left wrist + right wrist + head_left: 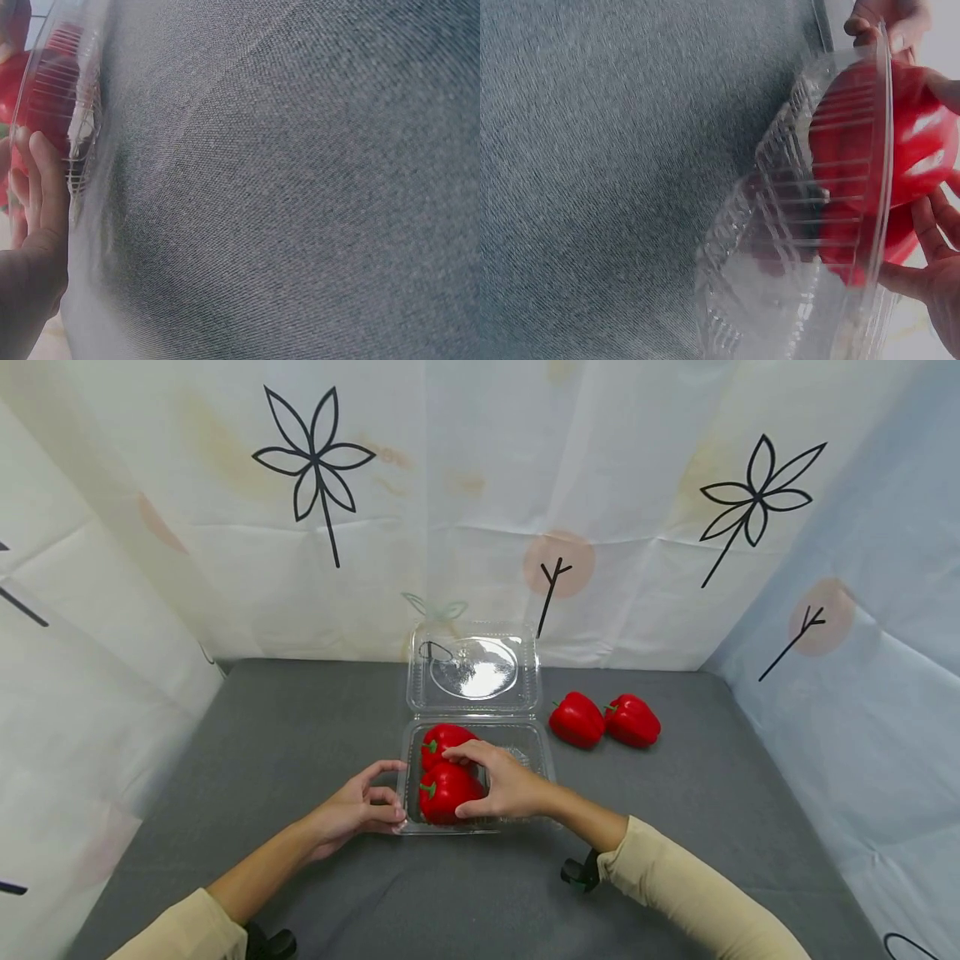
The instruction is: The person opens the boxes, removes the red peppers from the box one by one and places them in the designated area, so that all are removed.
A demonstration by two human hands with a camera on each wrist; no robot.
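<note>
A clear plastic clamshell container (546, 764) stands on the table with its lid (474, 697) raised. In its left half are two red bell peppers, a far bell pepper (442, 739) and a near bell pepper (446, 793), green stems facing left. My right hand (506, 781) grips the near bell pepper, thumb on its near side and fingers over its far side, close against the far one. At the left rim, my left hand (360, 810) pinches the container's edge; the left wrist view shows its fingers (49, 176) against the outer wall.
Two more red bell peppers, one on the left (577, 720) and one on the right (632, 721), lie side by side right of the container. A grey cloth (322, 727) covers the table. Behind and at both sides hangs a white patterned curtain (465, 527).
</note>
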